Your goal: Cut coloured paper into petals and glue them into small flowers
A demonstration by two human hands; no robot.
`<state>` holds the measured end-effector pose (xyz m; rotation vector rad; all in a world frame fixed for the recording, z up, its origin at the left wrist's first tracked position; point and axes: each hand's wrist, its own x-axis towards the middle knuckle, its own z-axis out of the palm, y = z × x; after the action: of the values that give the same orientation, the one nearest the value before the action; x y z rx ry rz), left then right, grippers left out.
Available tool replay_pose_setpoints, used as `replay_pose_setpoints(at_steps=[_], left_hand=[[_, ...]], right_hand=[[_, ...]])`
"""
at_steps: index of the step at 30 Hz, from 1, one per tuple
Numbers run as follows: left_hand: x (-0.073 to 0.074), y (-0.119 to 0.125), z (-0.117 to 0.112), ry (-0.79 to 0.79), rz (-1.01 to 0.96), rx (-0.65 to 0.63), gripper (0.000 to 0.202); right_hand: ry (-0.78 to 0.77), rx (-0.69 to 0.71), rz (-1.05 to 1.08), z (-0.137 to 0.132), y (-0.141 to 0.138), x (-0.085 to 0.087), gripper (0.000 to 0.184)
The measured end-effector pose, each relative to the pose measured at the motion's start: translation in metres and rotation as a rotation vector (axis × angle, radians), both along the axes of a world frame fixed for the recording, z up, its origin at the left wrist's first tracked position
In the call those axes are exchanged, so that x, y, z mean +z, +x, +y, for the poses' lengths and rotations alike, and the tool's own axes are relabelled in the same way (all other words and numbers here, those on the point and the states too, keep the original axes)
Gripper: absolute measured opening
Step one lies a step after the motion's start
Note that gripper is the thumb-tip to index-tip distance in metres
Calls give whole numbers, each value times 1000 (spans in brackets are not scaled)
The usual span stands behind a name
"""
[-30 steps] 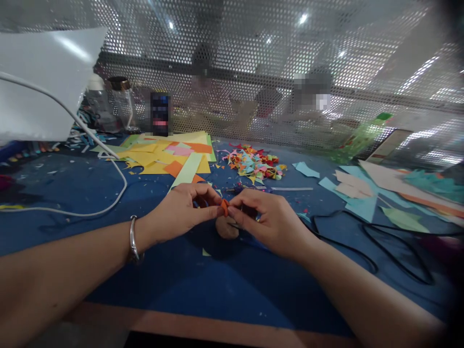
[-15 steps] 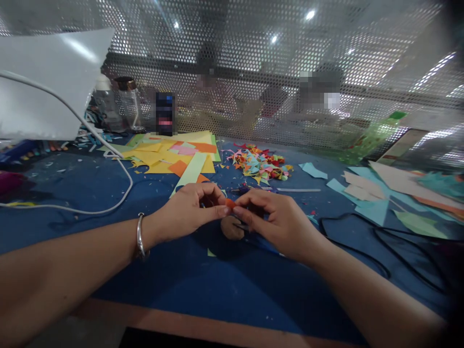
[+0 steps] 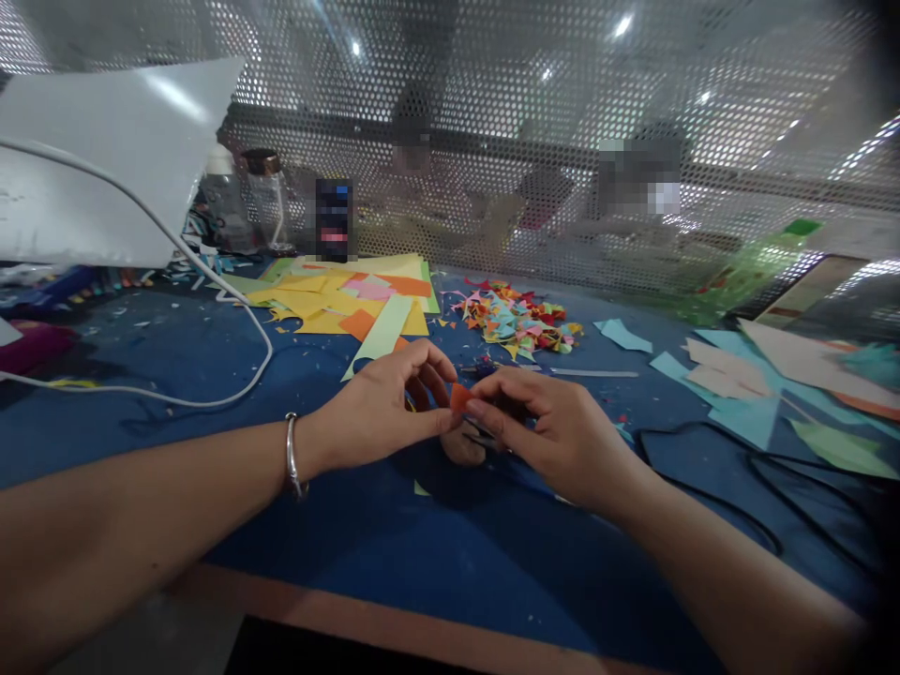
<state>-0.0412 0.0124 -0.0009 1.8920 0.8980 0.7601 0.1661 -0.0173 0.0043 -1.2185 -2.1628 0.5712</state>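
Note:
Between thumb and forefinger, my right hand [image 3: 545, 422] pinches a small orange piece of paper [image 3: 459, 397]. A thin dark tool also shows under its fingers, too hidden to name. My left hand [image 3: 394, 398] is just left of the orange paper, thumb and fingers apart around a gap. Its thumb tip is close to the paper; whether it touches I cannot tell. Below both hands a round brown object [image 3: 464, 450] rests on the blue table mat [image 3: 352, 562], partly covered by the fingers. A tiny green scrap [image 3: 421, 488] lies nearby.
Behind my hands are yellow paper sheets [image 3: 323, 314] and a pile of colourful paper scraps [image 3: 524, 321]. Blue paper pieces [image 3: 756, 412] and a black cable [image 3: 731, 516] lie right. A white cable [image 3: 263, 337], bottles [image 3: 267, 202] and a phone [image 3: 333, 220] stand left, before a perforated panel [image 3: 478, 112].
My left fingers have spread apart from the orange paper, which both hands pinched before. More of the paper shows in my right hand. The whole view has shifted slightly.

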Motion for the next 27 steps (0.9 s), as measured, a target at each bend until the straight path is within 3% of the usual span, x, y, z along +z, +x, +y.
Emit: replay_pose_setpoints(at_steps=[12, 17, 24, 27], left_hand=[[-1, 1, -2, -3, -104, 4, 20], [0, 1, -1, 78, -81, 104, 21], [0, 2, 1, -184, -133, 127, 21], [0, 3, 0, -186, -136, 134, 19]], right_hand=[[60, 5, -59, -2, -3, 3, 19], [96, 33, -95, -1, -3, 3, 19], [143, 11, -189, -1, -3, 0, 16], [164, 11, -205, -2, -3, 0, 18]])
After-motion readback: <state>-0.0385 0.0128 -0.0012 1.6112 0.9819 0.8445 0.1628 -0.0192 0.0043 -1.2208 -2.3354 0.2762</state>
